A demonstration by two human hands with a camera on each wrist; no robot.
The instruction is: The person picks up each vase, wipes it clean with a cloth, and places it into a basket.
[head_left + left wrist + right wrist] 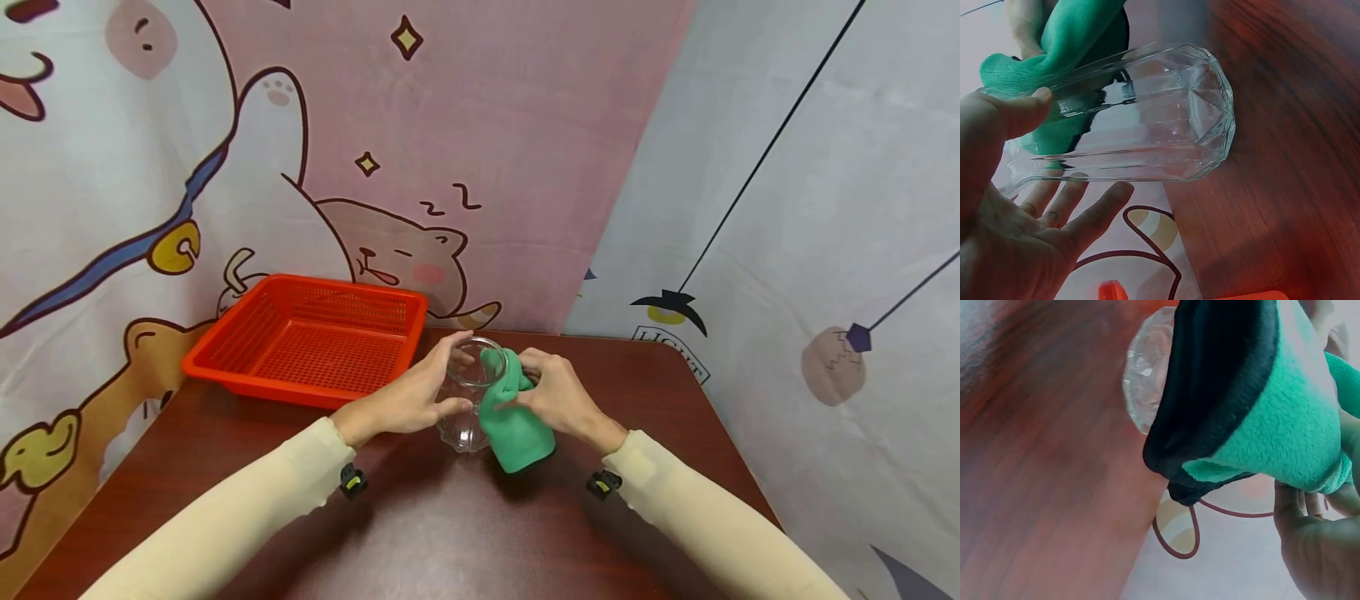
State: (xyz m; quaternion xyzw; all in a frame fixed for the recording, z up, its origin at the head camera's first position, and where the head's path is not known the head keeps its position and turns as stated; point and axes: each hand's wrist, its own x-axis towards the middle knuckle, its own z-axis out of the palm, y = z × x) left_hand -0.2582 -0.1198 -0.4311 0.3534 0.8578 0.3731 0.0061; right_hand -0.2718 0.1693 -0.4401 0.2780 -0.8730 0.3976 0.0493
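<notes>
L. hand (414, 397): thumb & fingers spread round clear, faceted glass jar (461, 427), mouth up, over red-brown wood-grain bench (435, 533). R. hand (564, 398): grip pinching fuzzy green, black-backed cloth (520, 437) by jar's rim.

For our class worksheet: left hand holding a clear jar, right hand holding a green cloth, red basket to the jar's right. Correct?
Not quite: the head view shows the red basket left of the clear jar, not right; the rest stands.

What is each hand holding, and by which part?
The left hand holds the clear jar around its upper sides; the right hand grips the green cloth by its bunched upper part.
</notes>
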